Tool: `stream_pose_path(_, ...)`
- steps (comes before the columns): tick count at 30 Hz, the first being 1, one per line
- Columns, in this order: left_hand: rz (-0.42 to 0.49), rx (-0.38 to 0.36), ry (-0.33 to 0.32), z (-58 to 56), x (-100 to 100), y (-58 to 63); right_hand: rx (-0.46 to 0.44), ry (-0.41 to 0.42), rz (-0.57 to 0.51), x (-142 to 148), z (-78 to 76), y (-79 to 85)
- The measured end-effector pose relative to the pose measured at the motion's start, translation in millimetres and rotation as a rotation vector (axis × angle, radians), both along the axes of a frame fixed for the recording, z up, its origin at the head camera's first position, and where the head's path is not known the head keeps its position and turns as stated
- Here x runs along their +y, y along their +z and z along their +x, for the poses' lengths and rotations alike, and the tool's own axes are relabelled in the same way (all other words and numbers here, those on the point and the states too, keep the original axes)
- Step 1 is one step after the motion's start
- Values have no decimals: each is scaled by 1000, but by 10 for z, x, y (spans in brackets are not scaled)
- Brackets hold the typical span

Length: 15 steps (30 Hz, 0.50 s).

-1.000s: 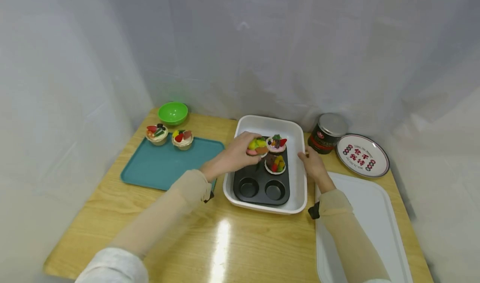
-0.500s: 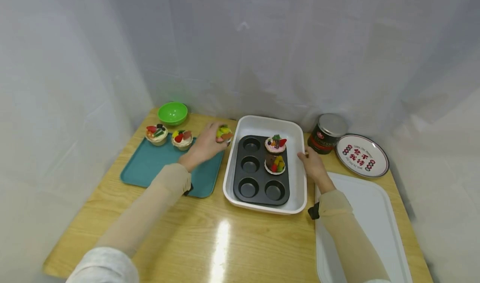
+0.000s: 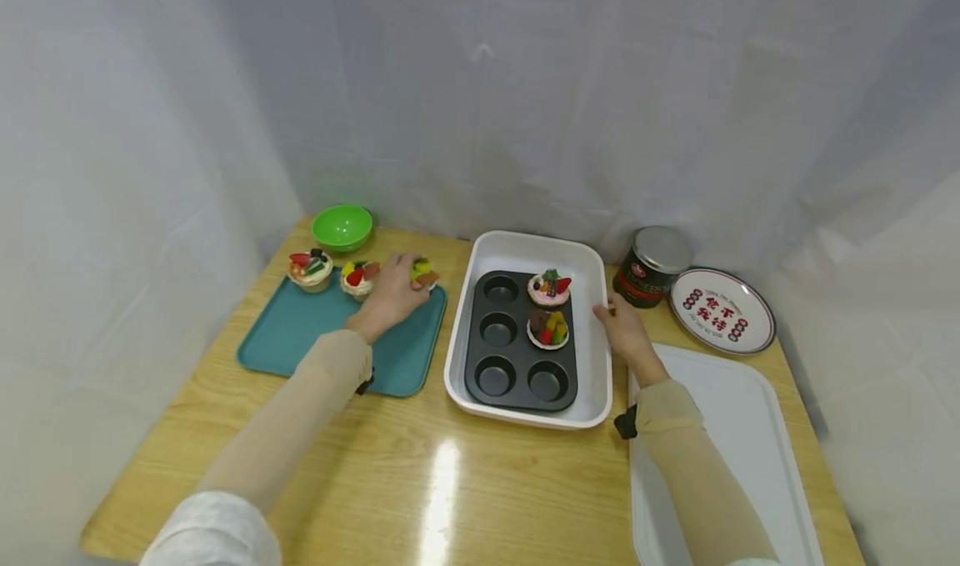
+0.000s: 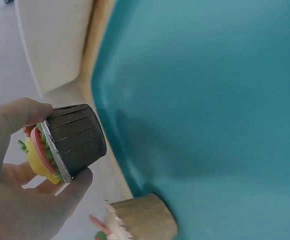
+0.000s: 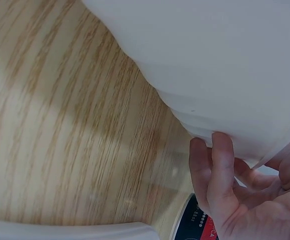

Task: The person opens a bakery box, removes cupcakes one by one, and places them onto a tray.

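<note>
In the head view my left hand [image 3: 388, 293] is over the back right of the teal tray [image 3: 300, 333], holding a toy cupcake [image 3: 424, 272] topped with yellow and green fruit. The left wrist view shows the thumb and fingers pinching that cupcake's dark brown cup [image 4: 79, 137], tilted on its side just above the tray's edge. My right hand [image 3: 625, 328] grips the right rim of a white basin [image 3: 595, 366], its fingers [image 5: 221, 172] against the outer wall. Inside lies a black muffin tin [image 3: 522, 356] with a pink-topped cupcake [image 3: 549, 289] and a chocolate-and-fruit cupcake [image 3: 548, 330] in its right column.
Two fruit cupcakes, one strawberry-topped [image 3: 310, 271] and one cream-topped [image 3: 359, 279], stand at the teal tray's back edge. Behind them is a green bowl [image 3: 342, 228]. Right of the basin are a black can [image 3: 651, 267], a patterned plate [image 3: 722, 310] and a white tray [image 3: 720, 449].
My left hand has carried the yellow-topped cupcake out of the muffin tin area, leftward over the basin's edge to the teal tray. The right hand has stayed on the basin rim.
</note>
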<state>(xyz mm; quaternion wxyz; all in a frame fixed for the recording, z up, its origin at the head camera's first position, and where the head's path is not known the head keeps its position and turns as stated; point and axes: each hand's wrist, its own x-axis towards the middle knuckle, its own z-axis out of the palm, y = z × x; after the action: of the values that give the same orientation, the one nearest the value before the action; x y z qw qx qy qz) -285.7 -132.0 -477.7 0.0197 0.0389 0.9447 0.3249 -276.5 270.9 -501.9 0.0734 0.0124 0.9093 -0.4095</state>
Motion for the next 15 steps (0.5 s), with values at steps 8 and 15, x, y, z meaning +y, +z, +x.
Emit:
stream_pose_path(8, -33, 12, -3, -22, -60, -156, -7, 2, -2, -7, -5, -8)
stream_pose_path(15, -24, -1, 6, -54, -64, -226, -10, -5, 1, 7, -17, -12)
